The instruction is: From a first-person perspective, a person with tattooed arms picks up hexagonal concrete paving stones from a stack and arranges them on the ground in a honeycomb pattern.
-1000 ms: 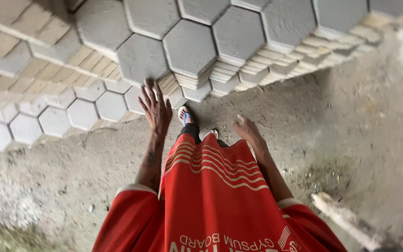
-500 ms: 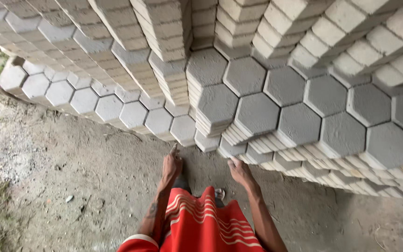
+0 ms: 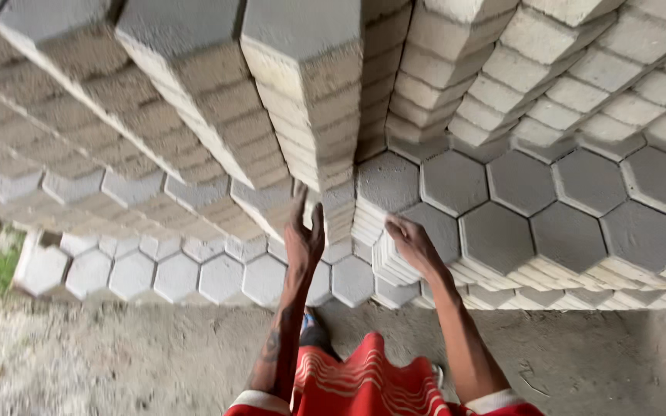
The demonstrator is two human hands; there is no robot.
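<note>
Open air is left only in the narrow band between the body and the stacks of hexagonal paving blocks. Straight ahead, passage is barred by a tall column of blocks, against whose lower edge the left hand is raised. To its right, a lower stack is met by the right hand. A slim gap is seen between the two hands. Below, bare ground is left unobstructed, bounded by a single low row of blocks.
</note>
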